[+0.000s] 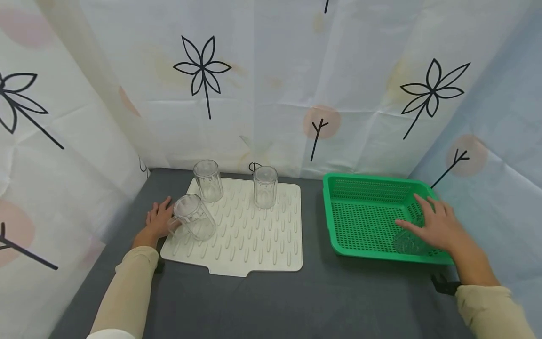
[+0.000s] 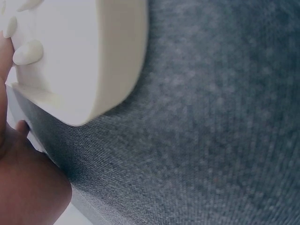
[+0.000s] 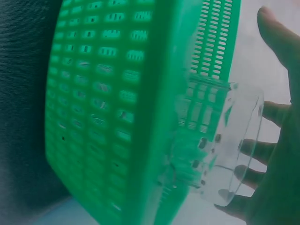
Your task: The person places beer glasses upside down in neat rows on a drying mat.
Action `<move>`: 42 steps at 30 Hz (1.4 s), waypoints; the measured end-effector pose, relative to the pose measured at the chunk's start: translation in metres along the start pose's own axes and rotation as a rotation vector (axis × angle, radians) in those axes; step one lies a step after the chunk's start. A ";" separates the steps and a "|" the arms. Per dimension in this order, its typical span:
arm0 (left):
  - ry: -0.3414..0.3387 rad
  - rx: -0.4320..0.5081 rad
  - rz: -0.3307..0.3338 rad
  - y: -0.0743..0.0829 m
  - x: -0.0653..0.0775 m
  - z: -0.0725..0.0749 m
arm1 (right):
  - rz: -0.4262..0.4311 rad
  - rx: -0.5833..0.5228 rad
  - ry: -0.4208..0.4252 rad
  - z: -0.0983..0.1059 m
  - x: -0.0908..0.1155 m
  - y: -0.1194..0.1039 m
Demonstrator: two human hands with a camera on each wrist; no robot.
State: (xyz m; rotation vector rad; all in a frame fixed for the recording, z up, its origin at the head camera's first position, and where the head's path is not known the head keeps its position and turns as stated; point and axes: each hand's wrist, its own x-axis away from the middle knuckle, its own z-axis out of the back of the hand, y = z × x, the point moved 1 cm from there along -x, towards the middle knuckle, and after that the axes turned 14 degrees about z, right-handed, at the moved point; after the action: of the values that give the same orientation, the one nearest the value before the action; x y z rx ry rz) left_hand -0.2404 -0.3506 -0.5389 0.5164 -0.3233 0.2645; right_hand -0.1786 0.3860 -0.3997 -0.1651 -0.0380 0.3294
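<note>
A clear glass mug [image 1: 195,219] stands at the left side of a cream ribbed drying mat [image 1: 262,240], its handle toward my left hand [image 1: 157,220]. That hand lies at the mat's left edge, fingers pointing away from me, partly behind the mug handle. Over the right end of a green plastic basket [image 1: 360,226], my right hand [image 1: 440,226] spreads its fingers and thumb apart. Below it, inside the basket, sits another clear glass [image 1: 408,242], partly covered by the hand. In the right wrist view, fingertips [image 3: 241,172] overlap the far side of this glass [image 3: 225,136].
Two more clear glasses stand toward the back of the mat, one at the left [image 1: 208,181] and one at the right [image 1: 265,188]. Dark grey cloth [image 1: 296,301] covers the table. Patterned white curtains [image 1: 271,84] enclose the back and both sides.
</note>
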 end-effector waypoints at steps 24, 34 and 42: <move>0.003 -0.023 0.023 0.007 0.015 0.004 | -0.044 -0.028 -0.092 -0.015 0.009 0.010; 0.001 -0.001 0.037 0.004 0.012 0.003 | -0.048 -0.087 -0.131 -0.010 0.006 0.009; 0.019 -0.004 -0.007 -0.002 0.000 -0.002 | 0.033 -0.090 -0.063 -0.004 0.008 0.010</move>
State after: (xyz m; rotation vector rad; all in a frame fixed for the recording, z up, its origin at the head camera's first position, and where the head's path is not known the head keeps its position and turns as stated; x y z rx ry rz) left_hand -0.2397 -0.3513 -0.5411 0.5106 -0.3035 0.2618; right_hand -0.1739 0.3973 -0.4056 -0.2443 -0.1122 0.3655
